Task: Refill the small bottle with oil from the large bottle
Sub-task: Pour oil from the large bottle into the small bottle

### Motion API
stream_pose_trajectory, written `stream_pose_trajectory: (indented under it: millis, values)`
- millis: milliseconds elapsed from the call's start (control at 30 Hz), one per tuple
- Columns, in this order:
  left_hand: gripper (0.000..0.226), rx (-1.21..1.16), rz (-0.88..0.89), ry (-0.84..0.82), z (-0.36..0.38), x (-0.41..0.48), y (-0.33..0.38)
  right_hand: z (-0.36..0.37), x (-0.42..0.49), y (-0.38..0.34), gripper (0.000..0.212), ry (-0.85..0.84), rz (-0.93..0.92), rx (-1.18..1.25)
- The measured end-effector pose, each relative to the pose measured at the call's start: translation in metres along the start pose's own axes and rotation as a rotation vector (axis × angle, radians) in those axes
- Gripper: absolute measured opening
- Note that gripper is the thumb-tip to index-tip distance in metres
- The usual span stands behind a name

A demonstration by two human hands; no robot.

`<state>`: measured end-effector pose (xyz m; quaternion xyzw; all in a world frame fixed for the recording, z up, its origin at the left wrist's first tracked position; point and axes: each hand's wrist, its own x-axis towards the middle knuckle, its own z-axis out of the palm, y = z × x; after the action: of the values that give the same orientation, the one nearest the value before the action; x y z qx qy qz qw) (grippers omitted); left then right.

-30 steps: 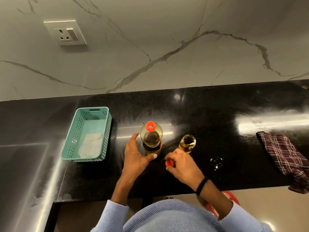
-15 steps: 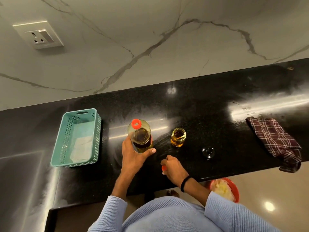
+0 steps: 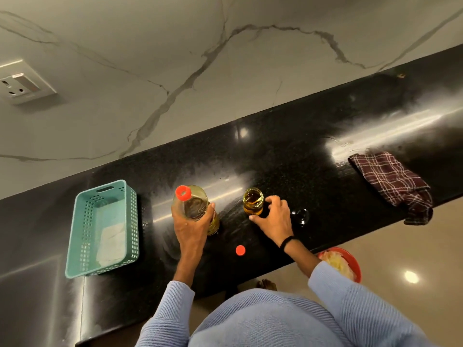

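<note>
The large oil bottle (image 3: 193,206) stands on the black counter (image 3: 288,151); its red neck ring is uncapped. My left hand (image 3: 191,227) grips its near side. Its red cap (image 3: 240,250) lies loose on the counter nearer to me. To the right stands the small glass bottle (image 3: 253,201), open, with some amber oil in it. My right hand (image 3: 274,216) curls round the small bottle, thumb at its near base and fingers on its right side.
A teal plastic basket (image 3: 100,229) sits left of the large bottle. A clear glass lid (image 3: 300,216) lies just right of my right hand. A checked cloth (image 3: 393,181) hangs over the counter's right front edge. A red bowl (image 3: 350,261) sits below the counter.
My right hand left the red cap on the counter and moved up to the small bottle. My left hand closed round the large bottle. The view swung left and tilted.
</note>
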<state>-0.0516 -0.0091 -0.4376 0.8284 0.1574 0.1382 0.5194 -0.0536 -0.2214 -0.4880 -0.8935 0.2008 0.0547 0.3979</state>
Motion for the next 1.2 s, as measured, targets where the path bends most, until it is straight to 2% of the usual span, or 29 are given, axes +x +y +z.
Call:
stream_pose_trajectory:
  millis: [100,167,367,533,700,867,1000,1200]
  values:
    - [0.076,0.072,0.063,0.040,0.003,0.001,0.004,0.006,0.012,-0.002,0.094,-0.039,-0.001,0.056]
    - [0.078,0.120,0.088,0.043,0.005,0.001,0.010,0.010,0.016,-0.005,0.097,-0.062,-0.039,0.087]
    - [0.078,0.228,0.149,-0.011,0.011,0.004,0.014,0.017,0.022,-0.008,0.078,-0.082,-0.079,0.171]
    - [0.078,0.270,0.218,-0.035,0.007,0.008,0.021,0.010,0.022,-0.007,0.071,-0.096,-0.104,0.211]
    - [0.072,0.336,0.297,-0.061,-0.004,0.019,0.034,0.000,0.026,-0.009,0.070,-0.107,-0.158,0.213]
    - [0.067,0.459,0.413,-0.129,-0.020,0.036,0.054,-0.026,0.029,-0.030,0.076,-0.115,-0.275,0.246]
    - [0.069,0.533,0.507,-0.165,-0.031,0.048,0.070,-0.049,0.026,-0.054,0.073,-0.143,-0.369,0.267]
    - [0.063,0.619,0.604,-0.153,-0.045,0.062,0.104,-0.073,0.019,-0.084,0.071,-0.172,-0.434,0.298]
